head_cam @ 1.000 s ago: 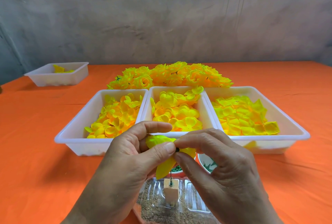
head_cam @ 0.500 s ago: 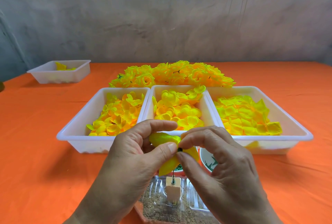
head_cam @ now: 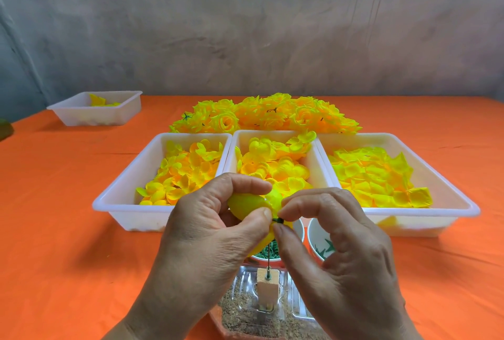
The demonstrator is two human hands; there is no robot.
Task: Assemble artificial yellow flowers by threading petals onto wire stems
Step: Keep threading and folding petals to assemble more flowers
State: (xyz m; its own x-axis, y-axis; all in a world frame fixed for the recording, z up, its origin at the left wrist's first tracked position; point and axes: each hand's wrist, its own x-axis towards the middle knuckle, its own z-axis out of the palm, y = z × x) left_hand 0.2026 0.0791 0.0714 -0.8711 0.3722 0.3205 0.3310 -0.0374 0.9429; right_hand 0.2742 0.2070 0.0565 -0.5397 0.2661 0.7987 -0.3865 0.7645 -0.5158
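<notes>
On the orange desk [head_cam: 54,230], the white trays [head_cam: 131,219] of loose petals are sitting at 12 o'clock from you. Your left hand [head_cam: 207,244] is pinching the yellow petal [head_cam: 245,204] between thumb and forefinger. Your right hand [head_cam: 341,252] is closing a narrow grip on the dark green piece [head_cam: 278,220] at the top of the wire stem [head_cam: 268,259].

The stem is standing upright, its long axis running 12 to 6, and is rising from the wooden block [head_cam: 268,283] at 6 o'clock of both grips. The petal is lying at 9 o'clock from the green piece and touching it, so your left hand is probably the one to slide it down.

Your fingers are covering the upper wire and the petal's centre, so it is unclear whether the petal is already threaded.
</notes>
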